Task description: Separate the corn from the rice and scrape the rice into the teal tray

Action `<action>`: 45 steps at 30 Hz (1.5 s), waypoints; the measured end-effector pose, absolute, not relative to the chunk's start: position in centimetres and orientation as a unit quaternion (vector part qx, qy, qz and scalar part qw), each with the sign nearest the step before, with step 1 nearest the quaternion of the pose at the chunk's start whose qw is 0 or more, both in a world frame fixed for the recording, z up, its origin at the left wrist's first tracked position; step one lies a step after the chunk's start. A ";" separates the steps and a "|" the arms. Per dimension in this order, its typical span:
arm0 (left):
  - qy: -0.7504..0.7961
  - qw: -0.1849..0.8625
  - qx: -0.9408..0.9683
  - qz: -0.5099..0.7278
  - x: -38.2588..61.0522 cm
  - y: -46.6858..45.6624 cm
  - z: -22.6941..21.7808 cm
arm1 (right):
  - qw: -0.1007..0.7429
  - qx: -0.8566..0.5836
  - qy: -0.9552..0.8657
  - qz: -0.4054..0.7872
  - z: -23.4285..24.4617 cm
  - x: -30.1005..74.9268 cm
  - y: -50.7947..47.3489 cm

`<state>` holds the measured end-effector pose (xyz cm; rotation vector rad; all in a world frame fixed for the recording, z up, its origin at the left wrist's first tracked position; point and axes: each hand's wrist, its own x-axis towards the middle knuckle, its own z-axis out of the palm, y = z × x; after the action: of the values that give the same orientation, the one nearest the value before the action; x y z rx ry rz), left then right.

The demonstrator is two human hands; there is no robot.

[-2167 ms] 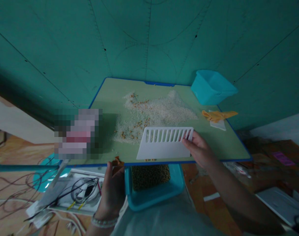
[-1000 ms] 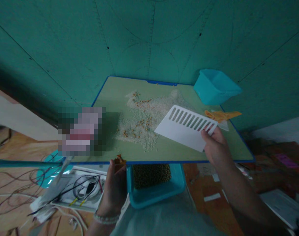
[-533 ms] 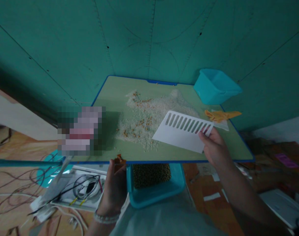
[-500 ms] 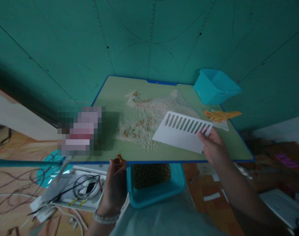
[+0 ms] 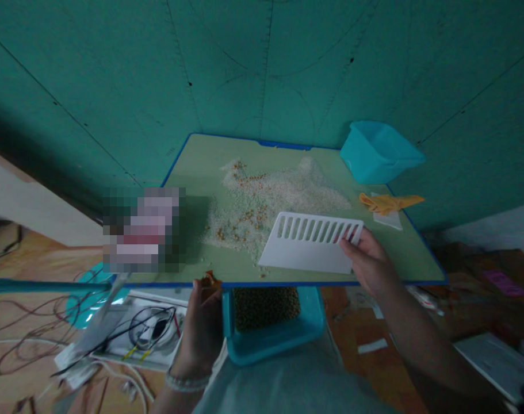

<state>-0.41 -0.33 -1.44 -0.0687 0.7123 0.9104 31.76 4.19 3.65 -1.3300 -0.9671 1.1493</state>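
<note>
White slotted scraper point(image 5: 307, 257) over the near half of the table point(image 5: 186, 161), right of centre; whether its lower edge meets the surface, cannot tell. Long axis runs roughly left to right, nearly in line with the table's front edge; slotted side away from the wearer, solid side toward them, sharp lower corner pointing left. Right hand point(image 5: 369, 261) has its right end: fingers closed on it, thumb on the near face, the others behind, partly seen through the slots. For clean scraping, I'd keep the solid edge flat, full length down, and draw slowly so the loose bits don't skip off the sides. Just beyond and left: a spread of white grains point(image 5: 311, 187), yellow-brown beans point(image 5: 248, 217) mixed in, mostly leftward. Left hand point(image 5: 201, 330) below the front edge, beside a blue tub point(image 5: 264, 352) of small dark beans point(image 5: 268, 310); fingers partly hidden, grip not readable; a crumpled orange-brown piece point(image 5: 210, 280) at their tips. Farther right: orange cloth point(image 5: 387, 203) on a white piece point(image 5: 389, 219), blue bin point(image 5: 367, 158) behind, at the far corner.
</note>
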 end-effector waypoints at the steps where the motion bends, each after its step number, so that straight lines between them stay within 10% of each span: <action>1: 0.336 0.838 -0.027 0.429 -0.4 -0.3 -1.4 | 0.535 -0.558 -0.409 0.485 3.6 31.8 4.1; 45: 0.366 0.818 -0.054 0.441 -1.0 0.2 0.0 | 0.649 -0.529 -0.434 0.333 4.6 30.6 8.6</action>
<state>-0.97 0.16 -0.04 -0.1154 0.7794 0.9398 30.56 8.64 4.55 -1.2020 -0.9869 0.7562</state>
